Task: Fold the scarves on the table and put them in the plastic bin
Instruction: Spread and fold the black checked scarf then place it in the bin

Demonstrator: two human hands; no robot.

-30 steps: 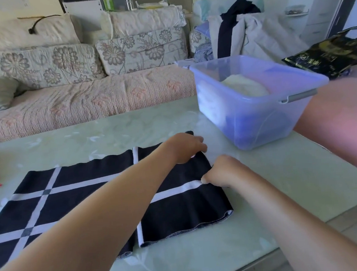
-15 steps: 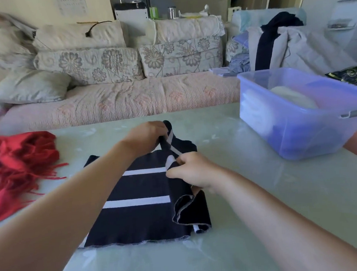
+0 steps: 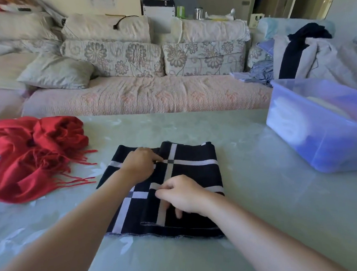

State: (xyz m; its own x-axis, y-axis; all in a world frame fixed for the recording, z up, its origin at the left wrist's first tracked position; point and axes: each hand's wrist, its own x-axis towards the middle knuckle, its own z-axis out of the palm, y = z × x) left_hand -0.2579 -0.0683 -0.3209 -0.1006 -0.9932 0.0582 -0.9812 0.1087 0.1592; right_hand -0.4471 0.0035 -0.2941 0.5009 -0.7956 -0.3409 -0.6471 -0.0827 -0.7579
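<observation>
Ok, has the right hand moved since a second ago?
Yes. The right hand has gone left, away from the plastic bin, and now grips the folded black scarf.

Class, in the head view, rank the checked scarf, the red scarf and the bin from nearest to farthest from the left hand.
1. Checked scarf, under the left hand.
2. Red scarf, to its left.
3. Bin, far right.

Head-worn view, forward-down, close over table (image 3: 265, 224)
</observation>
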